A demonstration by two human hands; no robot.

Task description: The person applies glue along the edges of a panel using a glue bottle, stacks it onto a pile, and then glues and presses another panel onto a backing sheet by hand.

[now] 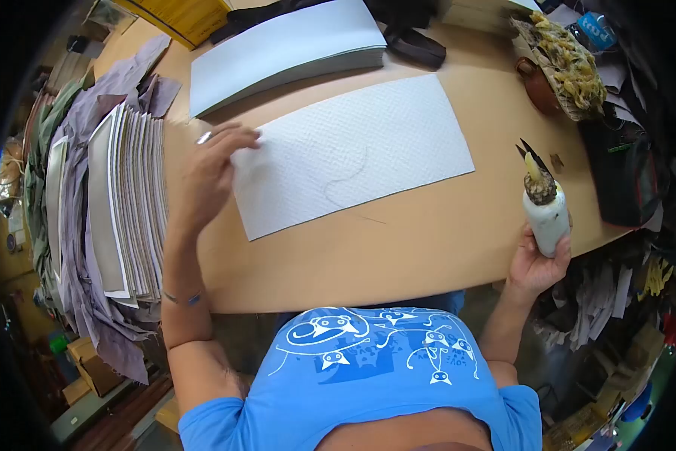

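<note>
Sheet (353, 150) flat on the desk (315, 263), mid-desk in front of the person, set askew. White, with a fine textured face. A faint curved line runs across its middle; cannot tell whether it is wet or a thread.

Left hand (221, 154) at the sheet's left end, fingers bent over the upper corner. Grip there: cannot tell whether the fingertips pinch the edge or only rest by it. Ring on one finger, band at the wrist.

Right hand (541, 259) off to the right, near the desk's front edge. Grip clamped round the lower part of a white bottle (548, 222), nozzle end pointing away from the person. Neck crusted brown, a yellowish tip, dark spikes beside it. Bottle well apart from the sheet.

Beyond the sheet, a stack (293, 49) of similar white pieces. Yellow box (176, 19) behind it. Left side: a row of panels (131, 207) lying against grey cloth (116, 331). Far right: brown pot (539, 84) beside a board (567, 68) caked yellow; black bag (622, 177) nearer.
</note>
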